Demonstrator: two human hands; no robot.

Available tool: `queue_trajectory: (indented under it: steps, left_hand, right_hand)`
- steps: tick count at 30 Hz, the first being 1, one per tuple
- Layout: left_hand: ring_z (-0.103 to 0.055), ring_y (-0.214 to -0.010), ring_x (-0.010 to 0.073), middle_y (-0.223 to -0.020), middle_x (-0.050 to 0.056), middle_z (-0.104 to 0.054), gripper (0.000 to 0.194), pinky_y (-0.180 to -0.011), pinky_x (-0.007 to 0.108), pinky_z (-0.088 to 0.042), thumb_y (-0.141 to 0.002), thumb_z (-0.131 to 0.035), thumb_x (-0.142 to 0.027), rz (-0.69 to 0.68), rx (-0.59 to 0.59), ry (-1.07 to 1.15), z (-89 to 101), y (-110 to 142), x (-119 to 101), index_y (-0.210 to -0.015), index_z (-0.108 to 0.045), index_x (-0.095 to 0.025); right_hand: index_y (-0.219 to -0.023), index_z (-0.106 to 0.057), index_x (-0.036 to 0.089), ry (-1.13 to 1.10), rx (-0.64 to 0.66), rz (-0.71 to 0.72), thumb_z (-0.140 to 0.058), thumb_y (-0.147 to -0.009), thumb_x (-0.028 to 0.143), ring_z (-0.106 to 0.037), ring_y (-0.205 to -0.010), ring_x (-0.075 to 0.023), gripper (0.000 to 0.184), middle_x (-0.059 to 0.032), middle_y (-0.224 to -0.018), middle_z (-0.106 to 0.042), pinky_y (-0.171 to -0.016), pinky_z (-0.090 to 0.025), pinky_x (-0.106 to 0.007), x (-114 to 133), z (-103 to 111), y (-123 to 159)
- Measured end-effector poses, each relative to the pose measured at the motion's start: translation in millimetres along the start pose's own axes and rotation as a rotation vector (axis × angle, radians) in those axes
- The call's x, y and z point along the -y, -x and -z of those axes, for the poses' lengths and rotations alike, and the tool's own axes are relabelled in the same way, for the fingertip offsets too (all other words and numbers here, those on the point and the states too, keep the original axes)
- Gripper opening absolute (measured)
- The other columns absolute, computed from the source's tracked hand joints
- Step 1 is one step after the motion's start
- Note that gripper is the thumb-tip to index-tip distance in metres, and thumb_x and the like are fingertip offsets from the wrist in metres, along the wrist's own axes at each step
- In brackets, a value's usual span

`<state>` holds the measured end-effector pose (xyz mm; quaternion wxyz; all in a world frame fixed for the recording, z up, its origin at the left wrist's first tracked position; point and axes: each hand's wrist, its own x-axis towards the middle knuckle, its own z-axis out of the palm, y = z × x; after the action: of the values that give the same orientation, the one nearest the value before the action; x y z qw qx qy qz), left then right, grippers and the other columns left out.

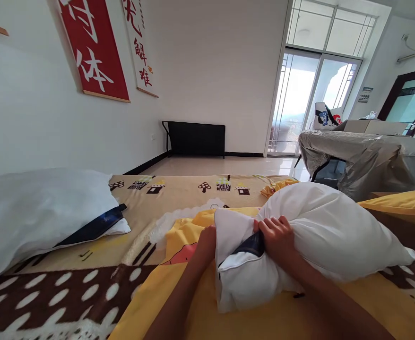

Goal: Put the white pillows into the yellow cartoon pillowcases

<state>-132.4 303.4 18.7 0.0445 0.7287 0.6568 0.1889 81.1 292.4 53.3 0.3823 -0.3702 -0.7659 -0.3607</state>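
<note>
The plump white fabric pillow [335, 226] lies between and beyond the hands — left hand [207, 243] gripping its end edge, right hand [277, 236] clenching its bunched middle.  Yellow cloth [264, 321] lies beneath.

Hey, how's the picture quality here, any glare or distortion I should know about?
Head view: glass doors washed out by daylight, with glare on the floor; wide-angle stretch toward the edges; left pillow pale with soft detail; right hand reasonably clear, left hand partly hidden by the held pillow.
</note>
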Motion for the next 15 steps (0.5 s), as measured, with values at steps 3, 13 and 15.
queue_trajectory:
  steps: [3,13,15]
  left_hand:
    - [-0.054,-0.063,0.0136,-0.069,0.002,-0.061,0.022,-0.059,0.026,-0.038,-0.086,-0.051,-0.029,0.031,0.007,0.005,2.0,0.3,-4.0,-0.073,-0.059,-0.013]
    - [-0.060,-0.070,0.0225,-0.073,0.009,-0.068,0.028,-0.059,0.028,-0.030,-0.081,-0.037,-0.014,0.113,-0.141,0.051,24.1,6.0,-13.0,-0.089,-0.064,-0.018]
    - [-0.059,-0.070,0.0229,-0.073,0.010,-0.068,0.028,-0.061,0.029,-0.030,-0.080,-0.037,-0.013,0.134,-0.163,0.072,25.3,7.2,-10.8,-0.083,-0.065,-0.018]
  right_hand:
    - [-0.058,-0.056,0.019,-0.002,0.106,-0.018,-0.043,-0.095,0.020,-0.049,-0.055,-0.0136,0.039,-0.0002,-0.055,-0.059,-0.064,-0.021,-0.032,0.7,-1.2,0.6]
    - [-0.075,-0.064,0.015,0.128,0.329,-0.163,-0.033,-0.098,0.024,-0.057,-0.067,-0.0179,0.040,-0.0090,-0.074,-0.068,-0.065,-0.020,-0.033,-49.6,-12.9,-62.8]
    - [-0.077,-0.064,0.015,0.124,0.342,-0.151,-0.031,-0.099,0.025,-0.058,-0.070,-0.0187,0.041,-0.0094,-0.077,-0.069,-0.067,-0.021,-0.034,-40.7,-19.2,-60.5]
